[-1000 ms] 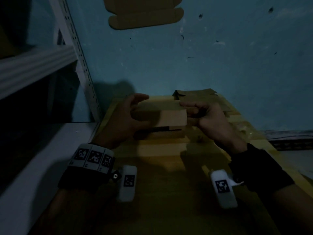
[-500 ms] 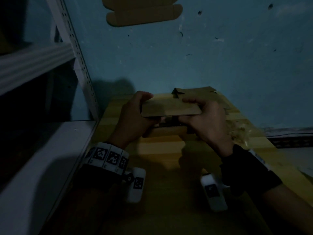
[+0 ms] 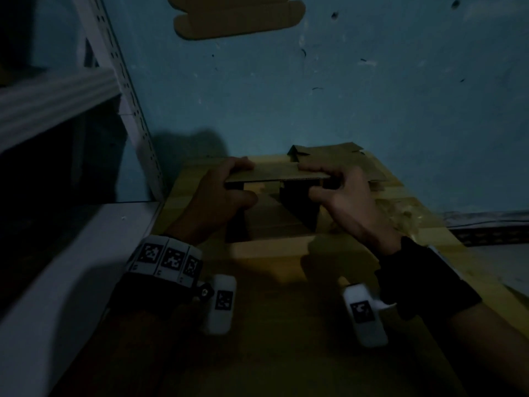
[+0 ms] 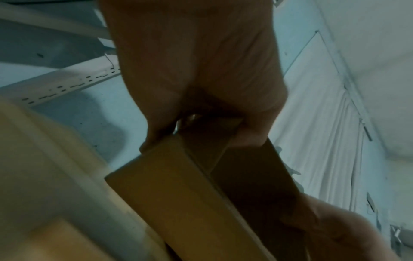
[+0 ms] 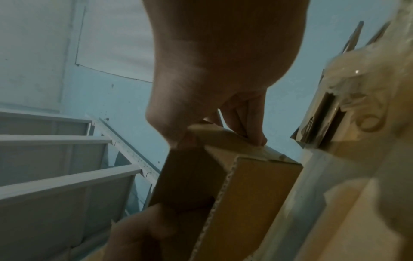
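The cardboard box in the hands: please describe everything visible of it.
The cardboard box is brown corrugated board, only partly folded: a flat top panel, nearly level, with dark flaps hanging below. The left hand and right hand each grip one end, top and underside, over the wooden table.

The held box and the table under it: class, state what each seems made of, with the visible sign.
The box: corrugated cardboard, matt brown; the cut edge shows wavy fluting. The table: probably wood, pale yellowish planks with seams between; finish unclear in the dim light.
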The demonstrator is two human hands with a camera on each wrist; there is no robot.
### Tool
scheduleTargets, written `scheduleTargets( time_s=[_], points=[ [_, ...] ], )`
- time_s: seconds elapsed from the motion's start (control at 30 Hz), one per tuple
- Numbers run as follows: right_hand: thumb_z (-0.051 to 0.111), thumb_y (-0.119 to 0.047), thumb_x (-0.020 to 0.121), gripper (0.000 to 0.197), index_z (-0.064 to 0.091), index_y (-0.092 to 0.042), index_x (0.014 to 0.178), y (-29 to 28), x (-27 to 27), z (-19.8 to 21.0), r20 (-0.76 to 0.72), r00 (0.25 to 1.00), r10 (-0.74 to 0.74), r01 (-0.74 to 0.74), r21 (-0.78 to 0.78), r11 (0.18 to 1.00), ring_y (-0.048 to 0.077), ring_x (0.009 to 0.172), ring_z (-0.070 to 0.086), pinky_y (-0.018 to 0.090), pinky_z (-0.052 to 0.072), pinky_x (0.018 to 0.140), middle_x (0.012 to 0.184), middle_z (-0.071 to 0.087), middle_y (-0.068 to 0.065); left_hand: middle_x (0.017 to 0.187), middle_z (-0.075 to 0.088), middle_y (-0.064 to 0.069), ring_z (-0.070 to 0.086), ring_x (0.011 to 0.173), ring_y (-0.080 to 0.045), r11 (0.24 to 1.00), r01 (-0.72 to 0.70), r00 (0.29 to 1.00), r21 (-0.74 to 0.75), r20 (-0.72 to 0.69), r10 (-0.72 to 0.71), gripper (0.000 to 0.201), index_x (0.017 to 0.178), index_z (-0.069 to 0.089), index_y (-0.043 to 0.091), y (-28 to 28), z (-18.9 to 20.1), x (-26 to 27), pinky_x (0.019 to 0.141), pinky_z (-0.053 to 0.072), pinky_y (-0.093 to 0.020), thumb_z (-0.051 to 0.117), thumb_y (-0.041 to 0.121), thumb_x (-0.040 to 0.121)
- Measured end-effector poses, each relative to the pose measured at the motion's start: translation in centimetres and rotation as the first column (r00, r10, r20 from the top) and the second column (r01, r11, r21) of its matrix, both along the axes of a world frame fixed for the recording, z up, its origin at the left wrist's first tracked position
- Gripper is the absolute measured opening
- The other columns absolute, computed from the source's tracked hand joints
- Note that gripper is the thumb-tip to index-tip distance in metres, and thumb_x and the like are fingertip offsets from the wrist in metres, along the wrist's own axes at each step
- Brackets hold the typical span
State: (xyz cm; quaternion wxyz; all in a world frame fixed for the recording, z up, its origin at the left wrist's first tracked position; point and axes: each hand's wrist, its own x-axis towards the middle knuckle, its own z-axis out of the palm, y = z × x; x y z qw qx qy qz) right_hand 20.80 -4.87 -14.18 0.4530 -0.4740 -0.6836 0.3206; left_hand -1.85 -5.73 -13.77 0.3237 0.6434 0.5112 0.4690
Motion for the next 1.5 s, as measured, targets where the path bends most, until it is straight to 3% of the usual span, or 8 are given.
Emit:
scheduleTargets(
  time_s=[0.13,0.27,0.43,0.6,0.7,0.9,1.17,1.5],
  points=[
    [0.053,0.003,0.094,0.039,0.072,-0.017,0.12,0.5,1.0,0.4,-0.14,0.989,0.039,-0.04,-0.009,0.999,0.007,0.105,0.067,0.024,0.058,0.084,0.121,0.069,0.0,0.144,0.044,-0.002,0.043,0.132,-0.021,0.992,0.115,0.989,-0.055,0.095,-0.11,0.06,0.127,0.054,0.015,-0.8,0.3,-0.4,0.09,0.046,-0.02,0.055,-0.006,0.071],
    [0.044,0.005,0.094,0.041,0.077,-0.015,0.108,0.9,1.7,1.1,-0.305,0.952,0.011,-0.012,-0.002,1.0,0.017,0.095,0.072,0.035,0.056,0.077,0.104,0.077,-0.002,0.135,0.051,0.006,0.049,0.129,-0.025,0.974,0.21,0.952,-0.087,0.245,-0.184,0.066,0.125,0.054,0.029,-1.1,0.7,-1.3,0.099,0.049,-0.035,0.064,0.016,0.061],
    [0.043,0.0,0.096,0.058,0.076,-0.033,0.062,0.8,1.4,1.4,-0.351,0.931,-0.102,0.089,-0.055,0.995,0.025,0.059,0.043,0.031,0.031,0.052,0.056,0.064,-0.01,0.16,0.027,0.01,0.029,0.145,-0.011,0.967,0.254,0.958,-0.024,-0.134,-0.255,0.124,0.153,0.022,0.041,-1.6,0.6,-1.3,0.116,0.034,-0.041,0.092,0.046,0.05],
    [0.046,-0.001,0.099,0.023,0.068,0.006,0.094,1.3,1.6,1.1,-0.367,0.924,-0.104,0.075,-0.094,0.993,0.015,0.044,0.031,0.024,0.021,0.042,0.051,0.055,-0.005,0.16,0.023,0.014,0.025,0.145,0.0,0.974,0.217,0.961,0.071,-0.188,-0.201,0.137,0.156,0.009,0.035,-0.7,-0.1,-1.5,0.114,0.035,-0.03,0.095,0.033,0.05],
    [0.053,-0.003,0.094,0.015,0.065,0.003,0.088,1.7,1.4,0.9,-0.403,0.906,-0.132,0.113,-0.072,0.991,0.021,0.056,0.029,0.03,0.021,0.051,0.073,0.046,0.012,0.153,0.038,0.01,0.039,0.135,0.003,0.977,0.175,0.974,0.126,-0.164,-0.153,0.13,0.156,0.02,0.025,-0.2,0.1,-1.9,0.098,0.044,-0.012,0.096,0.026,0.05],
    [0.053,-0.003,0.092,0.022,0.065,0.015,0.086,1.9,1.3,1.0,-0.45,0.888,-0.093,0.099,-0.012,0.995,0.028,0.072,0.052,0.029,0.042,0.055,0.079,0.059,0.016,0.115,0.073,0.0,0.069,0.105,-0.015,0.985,0.114,0.942,-0.127,0.33,-0.066,0.075,0.113,0.07,0.019,-0.2,1.0,-2.1,0.084,0.057,-0.03,0.077,0.068,0.058],
    [0.052,-0.017,0.101,0.031,0.057,-0.001,0.075,1.5,1.9,1.0,-0.353,0.928,-0.117,0.13,0.014,0.991,0.013,0.05,0.027,0.025,0.021,0.048,0.055,0.034,-0.006,0.134,0.06,-0.018,0.059,0.123,-0.031,0.94,0.239,0.795,-0.244,0.605,-0.045,0.051,0.134,0.051,-0.001,-1.0,1.5,-3.7,0.1,0.052,-0.039,0.038,0.036,0.101],
    [0.051,-0.018,0.102,0.042,0.056,-0.025,0.062,0.9,1.1,1.0,-0.325,0.943,-0.069,0.066,-0.022,0.998,0.012,0.049,0.026,0.029,0.017,0.05,0.051,0.036,-0.012,0.103,0.075,-0.004,0.073,0.092,-0.016,0.891,0.343,0.794,-0.298,0.598,-0.106,0.038,0.119,0.06,0.008,-1.5,0.9,-3.7,0.072,0.059,-0.026,0.049,0.018,0.083]
  ],
)
